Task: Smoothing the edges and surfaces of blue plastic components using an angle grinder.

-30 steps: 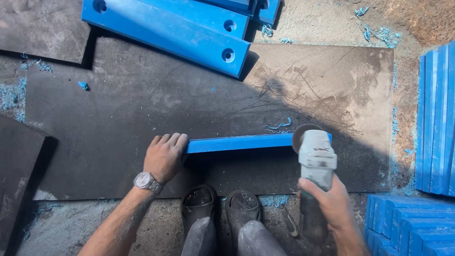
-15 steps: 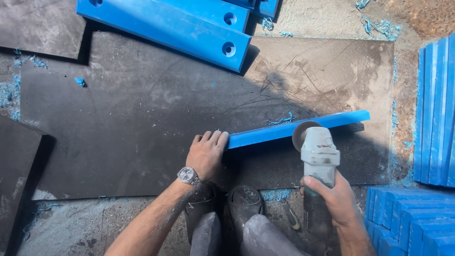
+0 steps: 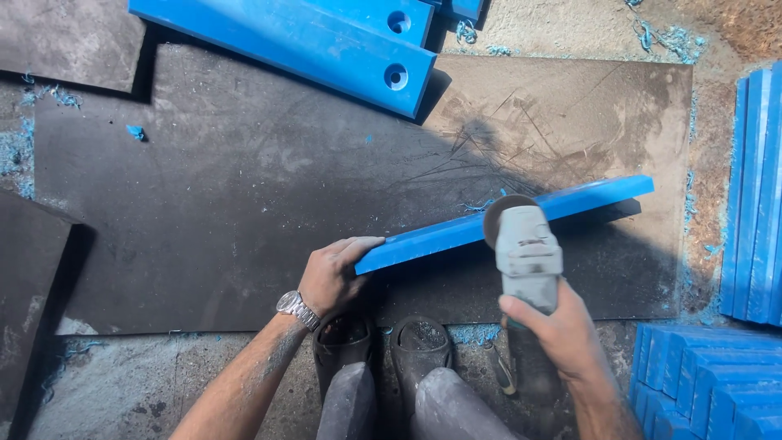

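A long blue plastic bar [image 3: 586, 200] stands on edge across a dark rubber mat [image 3: 236, 187]. My left hand [image 3: 332, 273], with a wristwatch, grips the bar's near left end. My right hand [image 3: 547, 326] holds a grey angle grinder [image 3: 528, 248], whose disc [image 3: 497, 213] sits against the bar's top edge near its middle. Small blue shavings curl off beside the disc.
Wide blue slabs with round holes [image 3: 326, 41] lie at the top. Stacks of blue bars stand at the right [image 3: 757, 187] and lower right [image 3: 709, 383]. My two dark shoes [image 3: 383, 342] rest at the mat's front edge. Blue shavings litter the floor.
The blue bar has swung and slid to the right, its far end rising toward the upper right. My left hand followed it rightward. The grinder stayed against the bar's edge.
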